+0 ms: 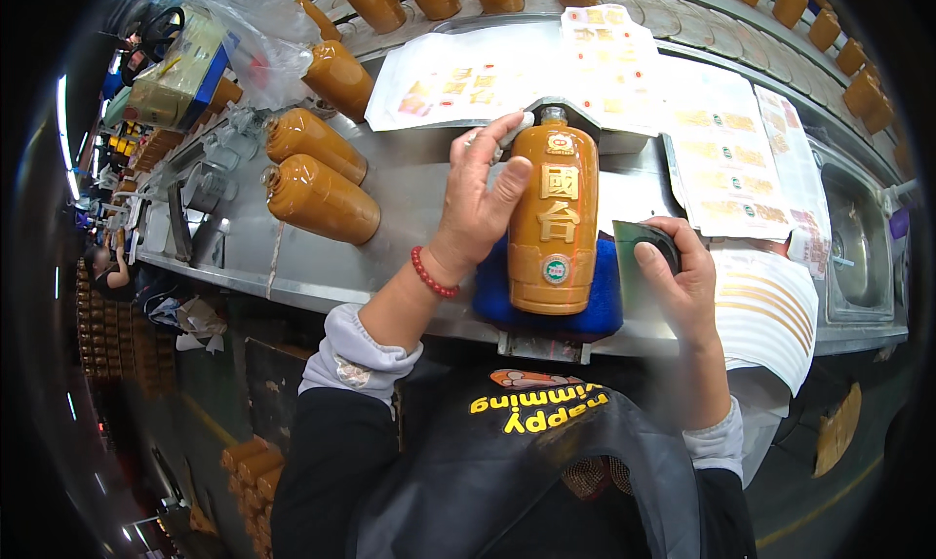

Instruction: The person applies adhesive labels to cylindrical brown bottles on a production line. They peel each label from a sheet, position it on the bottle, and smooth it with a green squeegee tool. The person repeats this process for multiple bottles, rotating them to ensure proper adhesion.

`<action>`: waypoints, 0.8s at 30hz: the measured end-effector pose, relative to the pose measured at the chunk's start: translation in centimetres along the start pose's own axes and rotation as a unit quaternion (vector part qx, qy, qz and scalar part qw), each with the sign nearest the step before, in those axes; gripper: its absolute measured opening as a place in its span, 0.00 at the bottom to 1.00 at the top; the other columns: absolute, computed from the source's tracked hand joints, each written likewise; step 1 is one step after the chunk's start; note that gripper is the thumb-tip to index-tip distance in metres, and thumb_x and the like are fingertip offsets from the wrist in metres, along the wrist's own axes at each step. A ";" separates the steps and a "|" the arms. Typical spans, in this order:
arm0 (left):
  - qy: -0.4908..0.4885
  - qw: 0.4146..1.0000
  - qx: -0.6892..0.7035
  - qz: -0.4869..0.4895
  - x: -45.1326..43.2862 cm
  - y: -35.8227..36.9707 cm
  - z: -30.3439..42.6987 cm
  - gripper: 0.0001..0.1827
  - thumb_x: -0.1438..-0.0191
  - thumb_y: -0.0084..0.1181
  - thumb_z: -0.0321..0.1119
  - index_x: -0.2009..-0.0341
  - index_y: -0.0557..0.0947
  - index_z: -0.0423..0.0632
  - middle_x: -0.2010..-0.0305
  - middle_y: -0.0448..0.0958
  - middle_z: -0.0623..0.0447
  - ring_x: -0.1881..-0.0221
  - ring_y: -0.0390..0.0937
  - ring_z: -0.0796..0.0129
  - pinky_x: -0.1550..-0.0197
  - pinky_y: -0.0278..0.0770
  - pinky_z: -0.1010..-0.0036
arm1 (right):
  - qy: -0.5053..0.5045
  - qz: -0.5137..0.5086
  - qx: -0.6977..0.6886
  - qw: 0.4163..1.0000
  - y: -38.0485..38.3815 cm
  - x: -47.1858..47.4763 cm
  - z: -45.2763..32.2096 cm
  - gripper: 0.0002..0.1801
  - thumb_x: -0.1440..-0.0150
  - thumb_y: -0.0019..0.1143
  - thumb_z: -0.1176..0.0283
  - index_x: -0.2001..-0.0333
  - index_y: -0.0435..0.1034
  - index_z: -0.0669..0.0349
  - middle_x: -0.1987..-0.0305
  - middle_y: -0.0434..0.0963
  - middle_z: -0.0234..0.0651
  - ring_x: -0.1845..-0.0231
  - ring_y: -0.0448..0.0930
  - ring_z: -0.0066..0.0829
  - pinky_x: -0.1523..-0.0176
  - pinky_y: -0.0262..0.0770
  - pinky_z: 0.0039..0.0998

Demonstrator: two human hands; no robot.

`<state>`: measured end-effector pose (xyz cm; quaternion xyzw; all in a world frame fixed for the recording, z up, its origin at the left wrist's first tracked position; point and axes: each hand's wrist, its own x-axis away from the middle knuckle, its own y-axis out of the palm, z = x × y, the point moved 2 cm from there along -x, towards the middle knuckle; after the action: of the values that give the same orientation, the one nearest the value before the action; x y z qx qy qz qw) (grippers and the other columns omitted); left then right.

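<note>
A glazed brown bottle (553, 215) with raised gold characters and a small round green-and-white emblem lies on a blue cloth pad (608, 288), its neck pointing away from me. My left hand (479, 193) rests along its upper left side, thumb near the shoulder, with a bit of white material (521, 126) at the fingertips. To the right of the bottle, my right hand (676, 266) grips a dark-handled flat scraper (630, 252) with a greenish translucent blade, apart from the bottle.
Sheets of gold decals (468, 76) lie behind the bottle, more (731, 149) at the right beside a steel sink (855, 245). Two brown bottles (322, 197) lie on the left near clear glass pieces (208, 182). Bottles stand along a conveyor (658, 18). A person (113, 274) is far left.
</note>
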<state>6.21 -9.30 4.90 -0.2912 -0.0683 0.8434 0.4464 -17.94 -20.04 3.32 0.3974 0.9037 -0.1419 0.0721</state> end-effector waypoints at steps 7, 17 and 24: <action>-0.099 0.980 0.143 -0.092 0.2 0.8 -0.8 0.33 0.33 0.52 0.41 0.29 0.60 0.39 0.34 0.67 0.44 0.35 0.66 0.66 0.33 0.63 0.71 | 0.012 0.000 -0.025 1.000 0.4 0.1 0.1 0.12 0.36 0.61 0.70 0.54 0.73 0.68 0.67 0.80 0.34 0.67 0.78 0.19 0.61 0.76 0.22; -0.163 0.924 0.331 -0.102 0.2 1.6 0.4 0.31 0.29 0.46 0.40 0.28 0.56 0.39 0.36 0.67 0.46 0.38 0.68 0.70 0.34 0.66 0.73 | 0.017 -0.010 -0.053 0.998 0.1 -0.6 -0.5 0.14 0.38 0.62 0.71 0.51 0.74 0.67 0.64 0.80 0.34 0.64 0.78 0.19 0.59 0.75 0.22; -0.156 0.925 0.335 -0.092 0.5 1.1 -0.5 0.31 0.29 0.41 0.36 0.26 0.53 0.39 0.33 0.68 0.44 0.34 0.69 0.65 0.31 0.66 0.69 | 0.049 0.003 -0.064 0.997 -0.2 -1.2 -1.0 0.13 0.38 0.62 0.72 0.50 0.74 0.65 0.57 0.80 0.32 0.58 0.77 0.18 0.52 0.74 0.20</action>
<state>5.47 -9.59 3.83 0.0181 0.1226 0.8069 0.5776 -17.31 -20.73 4.63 0.4011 0.9123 -0.0635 0.0533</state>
